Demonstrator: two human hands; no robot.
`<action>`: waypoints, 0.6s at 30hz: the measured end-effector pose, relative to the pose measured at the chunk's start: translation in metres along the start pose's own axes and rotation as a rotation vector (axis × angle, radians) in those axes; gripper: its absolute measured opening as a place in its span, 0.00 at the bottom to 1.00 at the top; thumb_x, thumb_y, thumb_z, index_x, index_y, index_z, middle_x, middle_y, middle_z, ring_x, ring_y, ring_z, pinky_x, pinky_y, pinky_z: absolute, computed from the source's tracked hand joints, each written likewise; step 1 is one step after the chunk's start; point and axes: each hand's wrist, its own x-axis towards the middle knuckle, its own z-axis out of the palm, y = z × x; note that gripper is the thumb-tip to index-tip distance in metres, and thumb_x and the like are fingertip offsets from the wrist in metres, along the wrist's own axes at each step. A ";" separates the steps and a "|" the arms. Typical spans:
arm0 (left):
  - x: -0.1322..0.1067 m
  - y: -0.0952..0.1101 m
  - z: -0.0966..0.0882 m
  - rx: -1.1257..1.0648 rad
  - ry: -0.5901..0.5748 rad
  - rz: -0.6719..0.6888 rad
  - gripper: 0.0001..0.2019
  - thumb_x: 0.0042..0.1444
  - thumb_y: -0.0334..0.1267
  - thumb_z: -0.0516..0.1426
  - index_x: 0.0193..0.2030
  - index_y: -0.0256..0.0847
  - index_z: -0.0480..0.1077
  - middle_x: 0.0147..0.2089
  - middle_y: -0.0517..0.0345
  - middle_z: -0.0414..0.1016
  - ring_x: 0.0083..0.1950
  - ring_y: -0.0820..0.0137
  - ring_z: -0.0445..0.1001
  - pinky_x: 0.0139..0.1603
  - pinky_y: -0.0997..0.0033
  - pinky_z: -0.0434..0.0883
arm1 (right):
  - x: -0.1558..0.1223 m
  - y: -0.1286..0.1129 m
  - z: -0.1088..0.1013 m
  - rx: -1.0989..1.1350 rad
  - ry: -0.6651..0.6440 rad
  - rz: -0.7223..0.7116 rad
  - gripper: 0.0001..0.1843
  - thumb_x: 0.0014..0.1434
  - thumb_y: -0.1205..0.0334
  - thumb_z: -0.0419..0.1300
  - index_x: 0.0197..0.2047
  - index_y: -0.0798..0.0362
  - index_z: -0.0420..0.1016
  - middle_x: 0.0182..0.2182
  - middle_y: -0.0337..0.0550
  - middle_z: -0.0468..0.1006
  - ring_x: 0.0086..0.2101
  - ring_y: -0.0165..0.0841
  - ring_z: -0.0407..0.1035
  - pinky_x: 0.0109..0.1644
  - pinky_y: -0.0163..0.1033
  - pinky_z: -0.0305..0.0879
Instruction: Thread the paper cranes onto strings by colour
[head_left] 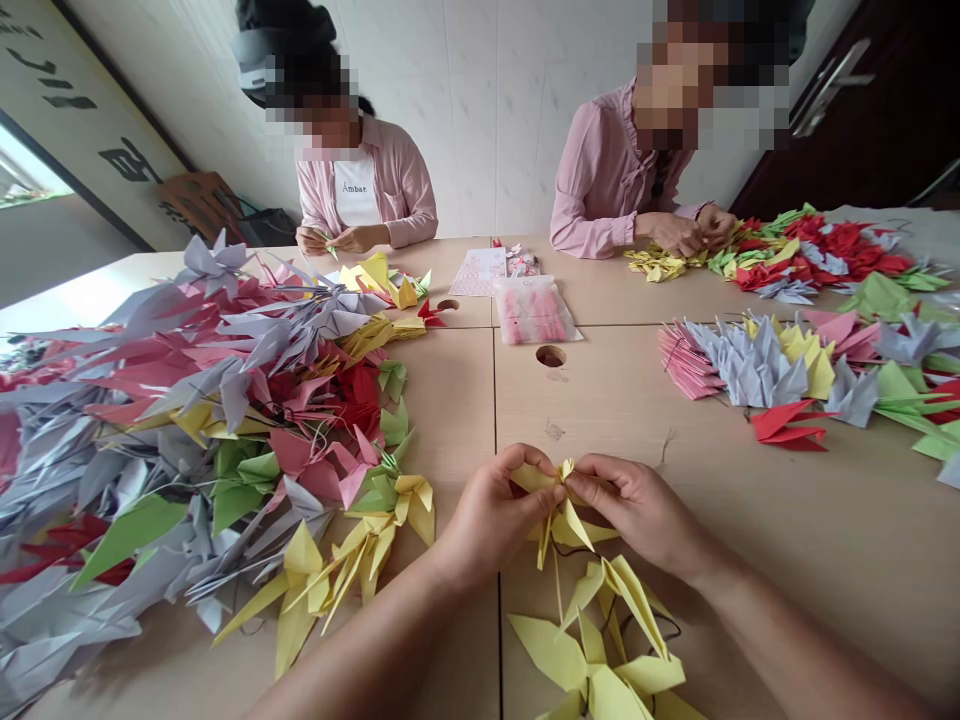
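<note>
My left hand [496,507] and my right hand [637,503] meet over the near middle of the wooden table [615,400]. Both pinch one yellow folded paper crane [561,505] between thumbs and fingertips. Below it, a string of more yellow paper cranes [607,640] trails towards me along the table's front edge. A thin thread runs through them.
A big heap of grey, pink, red, green and yellow paper cranes [187,420] covers the left side. More cranes [810,360] lie at the right. A clear plastic bag [534,312] and printed sheet [480,270] sit mid-table. Two people in pink fold paper at the far side.
</note>
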 end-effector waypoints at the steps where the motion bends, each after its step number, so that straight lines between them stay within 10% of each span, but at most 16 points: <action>1: 0.000 0.000 -0.001 -0.029 -0.006 0.003 0.15 0.48 0.43 0.64 0.35 0.39 0.65 0.27 0.65 0.68 0.24 0.80 0.63 0.25 0.80 0.59 | 0.000 0.000 -0.001 0.014 -0.006 -0.003 0.16 0.62 0.50 0.53 0.28 0.52 0.69 0.23 0.35 0.61 0.26 0.29 0.55 0.30 0.33 0.53; 18: 0.005 -0.004 -0.006 -0.255 0.064 0.020 0.16 0.46 0.38 0.65 0.36 0.40 0.63 0.27 0.65 0.69 0.27 0.80 0.67 0.30 0.80 0.64 | 0.003 0.002 -0.001 0.389 -0.024 0.131 0.16 0.54 0.50 0.63 0.38 0.53 0.73 0.33 0.40 0.75 0.36 0.33 0.70 0.41 0.36 0.66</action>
